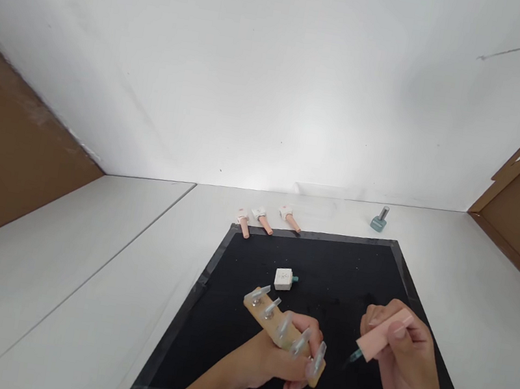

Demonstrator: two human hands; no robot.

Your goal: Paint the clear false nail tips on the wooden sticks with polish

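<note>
Five translucent tips (285, 325) on tan bar (275, 327) (left grip (274, 358) clasping); pink-handled brush (379, 338), right grip (406, 361) pinching

Three pink-capped bottles (259, 213) lie well apart from a grey-blue bottle (378, 224), before a white wall (266, 90).

The right hand (405, 355) holds a pink-handled brush (383, 335).

The markings on the small white bottle (283, 279) (tiny) are unreadable.
</note>
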